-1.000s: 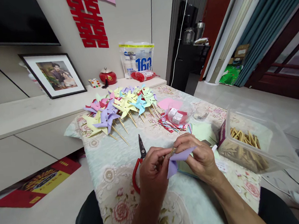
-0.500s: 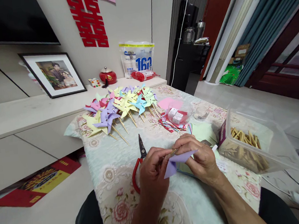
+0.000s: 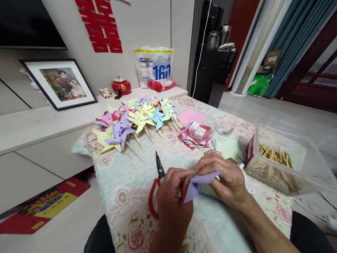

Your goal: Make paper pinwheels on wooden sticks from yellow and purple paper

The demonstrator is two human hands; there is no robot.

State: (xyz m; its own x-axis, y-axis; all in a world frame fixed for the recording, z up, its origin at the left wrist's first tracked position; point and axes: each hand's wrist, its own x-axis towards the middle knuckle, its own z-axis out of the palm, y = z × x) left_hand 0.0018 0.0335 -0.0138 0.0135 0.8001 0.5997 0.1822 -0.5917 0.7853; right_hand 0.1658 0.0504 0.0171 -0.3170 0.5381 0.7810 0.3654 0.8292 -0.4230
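Observation:
A purple paper pinwheel (image 3: 203, 180) is between my two hands above the table, its vanes pointing down and to the right. My left hand (image 3: 174, 199) pinches its left side, thumb and forefinger together. My right hand (image 3: 225, 176) is closed on the right side, fingers over the top and thumb beneath. A short bit of tan stick (image 3: 195, 173) shows between the fingertips; the rest of it is hidden. Scissors with red handles (image 3: 153, 199) lie partly open on the cloth beside my left hand. Finished pinwheels (image 3: 140, 119) on sticks are heaped at the far left of the table.
A clear plastic bin (image 3: 315, 168) of short sticks stands at the right table edge. Green paper sheets (image 3: 228, 148), striped strips (image 3: 189, 139) and a clear tub (image 3: 198, 130) lie beyond my right hand. Behind the table runs a white cabinet (image 3: 43, 128) with a framed photo (image 3: 89, 92).
Both hands keep their hold on the purple pinwheel in nearly the same place. My left fingers have shifted slightly at the pinch. The view has moved very little.

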